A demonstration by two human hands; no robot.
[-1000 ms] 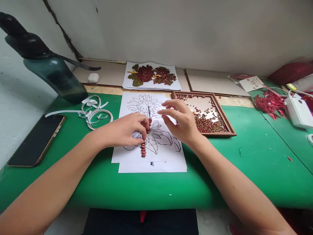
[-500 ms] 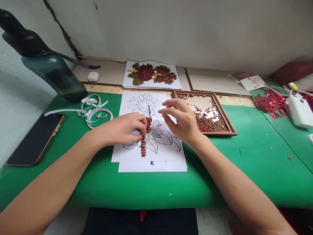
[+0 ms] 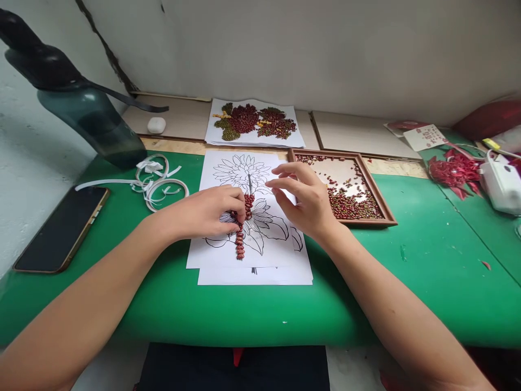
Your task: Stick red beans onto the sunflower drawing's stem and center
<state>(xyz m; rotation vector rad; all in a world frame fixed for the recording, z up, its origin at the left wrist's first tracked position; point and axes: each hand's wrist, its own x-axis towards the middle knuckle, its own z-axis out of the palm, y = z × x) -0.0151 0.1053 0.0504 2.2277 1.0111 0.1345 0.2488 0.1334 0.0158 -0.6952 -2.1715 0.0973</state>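
Note:
A line drawing of flowers and leaves on white paper (image 3: pixel 211 255) lies in front of me. Down its stem runs a row of speckled red beans (image 3: pixel 240 247), with more beside the upper stem. My left hand (image 3: pixel 222 212) rests over the drawing, thumb and fingers pinched beside the row. Dark red beans show between those fingers, though the fingertips partly hide them. My right hand (image 3: pixel 303 195) hovers between the drawing and a brown-framed tray (image 3: pixel 385 222) of small red and green beans (image 3: pixel 354 207). Its fingers are spread and hold nothing visible.
Behind the drawing lies paper bearing a finished-looking bean picture (image 3: pixel 252 122). At left are a dark bottle (image 3: pixel 97 119), a phone (image 3: pixel 61 231), white strip rolls (image 3: pixel 166 195) and a small white case (image 3: pixel 156 125). A red tassel-like ornament (image 3: pixel 456 169) and white box (image 3: pixel 504 182) stand right.
The whole view has shifted slightly. My left fingers remain pinched by the bean row, and my right hand stays spread near the tray.

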